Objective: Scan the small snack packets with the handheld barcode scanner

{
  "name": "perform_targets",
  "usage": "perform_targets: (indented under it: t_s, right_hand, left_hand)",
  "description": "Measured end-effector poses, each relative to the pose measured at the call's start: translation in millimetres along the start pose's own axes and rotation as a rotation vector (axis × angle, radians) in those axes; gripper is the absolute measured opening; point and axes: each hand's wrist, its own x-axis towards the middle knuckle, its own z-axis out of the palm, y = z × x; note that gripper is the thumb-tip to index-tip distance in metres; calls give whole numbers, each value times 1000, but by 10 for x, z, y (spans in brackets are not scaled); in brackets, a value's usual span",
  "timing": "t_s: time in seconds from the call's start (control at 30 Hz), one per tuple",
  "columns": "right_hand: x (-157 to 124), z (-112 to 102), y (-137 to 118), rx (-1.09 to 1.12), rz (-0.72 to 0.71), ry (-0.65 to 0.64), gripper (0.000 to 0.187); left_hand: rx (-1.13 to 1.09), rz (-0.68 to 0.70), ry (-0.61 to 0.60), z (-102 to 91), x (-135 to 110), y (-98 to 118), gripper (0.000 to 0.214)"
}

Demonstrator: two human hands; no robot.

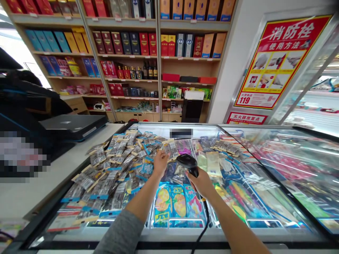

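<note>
Two bare hands here, head cam only. The right hand (202, 183) has its fingers wrapped snugly round the grip of a black plastic pistol-shaped scanner (187, 161), with a thin black cable (207, 215) trailing from below those fingers. The left hand (160, 164) is half curled, thumb and fingertips close together, with a small flat clear-plastic packet (172, 147) showing its barcode just past the fingertips. Honestly can't tell if that one's pinched or just lying there.

Left of the left fingers there's a big messy heap of dark-filled packets (116, 148) with cream and blue edges, on a black-framed glass-topped freezer (159, 245). A smaller bunch of packets (226, 147) lies beyond the right fingers and off to their right. On the near side of the fingers are shiny blue-and-yellow wrappers (162, 203).

IMO the step in hand is scanning packets one by one, and the next move calls for a barcode square to the scanner's nose, fingers clear of it.
</note>
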Motion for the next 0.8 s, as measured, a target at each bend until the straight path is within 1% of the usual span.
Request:
perform_targets:
  t_s: [0.17, 0.3, 0.5, 0.57, 0.67, 0.73, 0.8]
  right_hand:
    - [2, -13, -34, -39, 10, 22, 20]
    - [-31, -40, -98, -42, 18, 13, 20]
    - [-54, -30, -104, 17, 39, -5, 22]
    - [-30, -14, -83, 114, 46, -22, 25]
    - [59, -62, -56, 387, 97, -59, 32]
    - [144, -170, -36, 572, 146, -74, 39]
    - [227, -323, 0, 696, 174, -50, 42]
  left_hand:
    - [-30, -17, 14, 16, -38, 35, 28]
    - [-22, -36, 18, 6, -39, 33, 31]
    - [-36, -28, -3, -11, -32, 30, 33]
    - [-51, -26, -13, -9, -31, 33, 33]
    - [-35, -23, -12, -9, -27, 32, 34]
    - [1, 1, -23, -17, -24, 27, 34]
    - [47, 41, -60, -23, -21, 18, 33]
